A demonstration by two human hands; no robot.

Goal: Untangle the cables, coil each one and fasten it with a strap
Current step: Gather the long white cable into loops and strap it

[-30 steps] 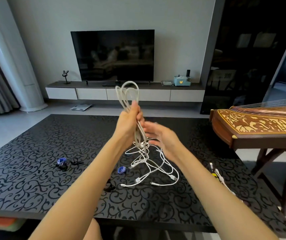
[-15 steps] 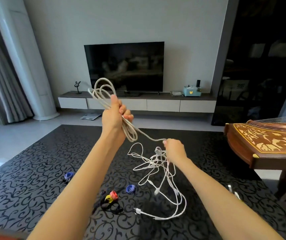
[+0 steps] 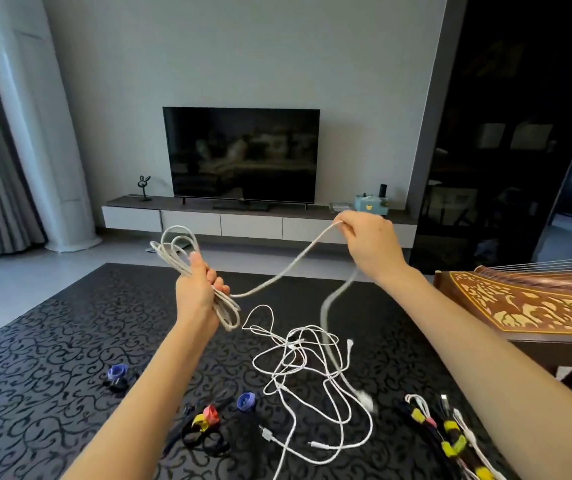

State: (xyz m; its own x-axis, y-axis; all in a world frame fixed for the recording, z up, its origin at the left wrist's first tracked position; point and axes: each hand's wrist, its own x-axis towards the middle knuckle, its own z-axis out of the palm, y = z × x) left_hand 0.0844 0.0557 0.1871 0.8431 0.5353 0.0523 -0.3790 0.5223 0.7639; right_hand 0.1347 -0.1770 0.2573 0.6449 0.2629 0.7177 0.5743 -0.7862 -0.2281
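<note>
My left hand (image 3: 198, 289) grips a bundle of loops of a thick white cable (image 3: 177, 249), held above the black patterned table (image 3: 42, 344). From there the same cable runs up to my right hand (image 3: 369, 245), which pinches it high and to the right. Its free end hangs down, blurred, into a tangle of thin white cables (image 3: 307, 368) lying on the table. Loose straps lie near the front: a blue strap (image 3: 246, 400), a purple-blue strap (image 3: 117, 373), and a red, yellow and black strap cluster (image 3: 205, 422).
Several coiled cables fastened with yellow straps (image 3: 451, 434) lie at the table's front right. A wooden zither (image 3: 534, 303) stands right of the table. A TV (image 3: 241, 154) on a low cabinet is against the far wall.
My right hand has risen up and to the right, drawing the thick cable out of the tangle. My left hand holds its loops lower than before. The camera tilted up.
</note>
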